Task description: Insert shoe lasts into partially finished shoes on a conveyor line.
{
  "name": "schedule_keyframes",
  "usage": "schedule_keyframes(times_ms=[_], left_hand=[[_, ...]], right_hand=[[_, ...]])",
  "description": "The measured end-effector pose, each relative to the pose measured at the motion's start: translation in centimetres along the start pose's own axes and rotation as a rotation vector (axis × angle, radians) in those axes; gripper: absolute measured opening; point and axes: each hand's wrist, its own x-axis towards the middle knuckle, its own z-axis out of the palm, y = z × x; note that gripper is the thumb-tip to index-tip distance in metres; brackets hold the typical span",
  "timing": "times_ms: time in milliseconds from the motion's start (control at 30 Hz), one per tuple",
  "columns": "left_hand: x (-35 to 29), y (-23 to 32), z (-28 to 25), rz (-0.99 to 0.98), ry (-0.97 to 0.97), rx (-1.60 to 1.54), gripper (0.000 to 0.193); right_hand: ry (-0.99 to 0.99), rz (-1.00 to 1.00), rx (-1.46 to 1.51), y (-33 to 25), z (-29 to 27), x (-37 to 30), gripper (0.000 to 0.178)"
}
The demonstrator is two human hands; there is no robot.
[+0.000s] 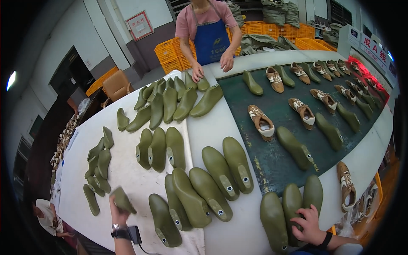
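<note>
On the left, my left hand (119, 215) is closed around a green shoe last (123, 200), raised over the white cloth and slightly blurred. At the lower right, the bent fingers of my right hand (307, 226) grip the middle green shoe last (292, 209) of a group of three. Its neighbours are one last (272, 219) on the left and another last (313, 193) on the right. Between my hands lie more lasts, among them a single last (163, 219) and a pair of lasts (238, 163), all with small metal-ringed holes.
A dark green conveyor belt (272, 170) carries brown-and-white sneakers (261, 121) and lasts in rows. One sneaker (346, 187) rests on the white edge at right. Across the table, a co-worker in a blue apron (214, 40) touches lasts. Orange crates (168, 51) stand behind.
</note>
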Motion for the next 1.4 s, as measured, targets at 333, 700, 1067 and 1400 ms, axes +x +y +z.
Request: schedule_keyframes(times_ms=[333, 700, 1067, 1400], left_hand=[[1.8, 5.3, 19.2, 0.3, -0.143, 0.247, 0.07], [-29.0, -11.3, 23.2, 0.322, -0.771, 0.796, 0.047], [-35.4, -35.4, 26.7, 1.143, -0.74, 1.547, 0.065], [-36.4, -37.4, 27.2, 1.198, -0.743, 1.552, 0.053]], right_hand=[[0.077, -0.126, 0.025, 0.5, 0.2, -0.4, 0.022], [0.148, -0.188, 0.202, 2.8, 0.7, -1.5, 0.024], [0.125, 0.059, 0.243, 9.0, -3.8, -9.6, 0.061], [0.175, 0.022, 0.548, 12.7, -6.8, -13.2, 0.057]])
